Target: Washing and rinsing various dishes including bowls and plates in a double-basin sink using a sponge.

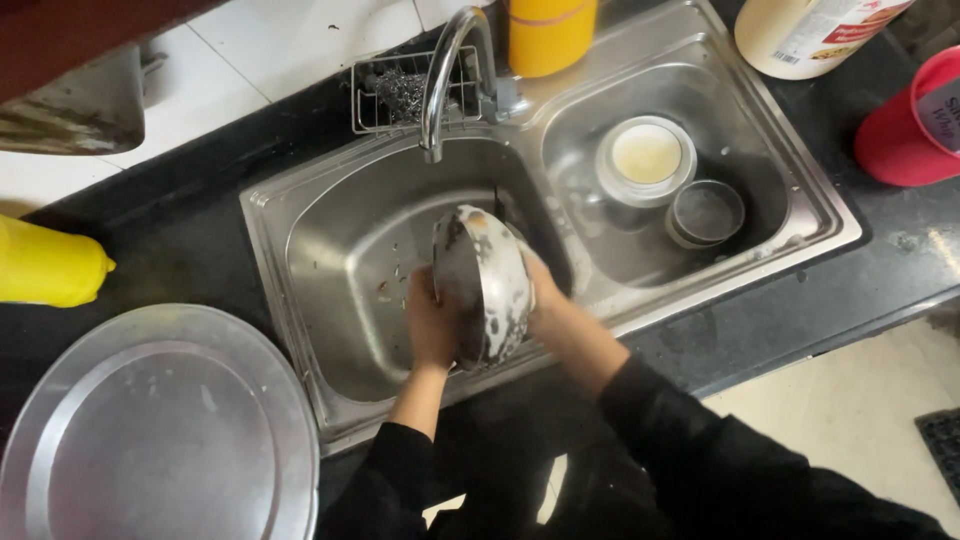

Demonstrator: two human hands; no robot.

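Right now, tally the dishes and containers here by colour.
Steel: 3 — soapy bowl in both hands, small bowl, large round tray
White: 2 — bowl, bottle
Yellow: 2 — bottle, container
Red: 1 — cup
Total: 8

Left hand (pixel 432 325): back toward camera, fingers curled forward around near edge of grip, thumb side hidden. Right hand (pixel 543 290): opposite side of grip, mostly hidden, knuckles and wrist showing, palm pressed inward. Both forearms bare from wrist, converging toward grip; black sleeves pushed up near elbows. Wrists roughly level, close together.
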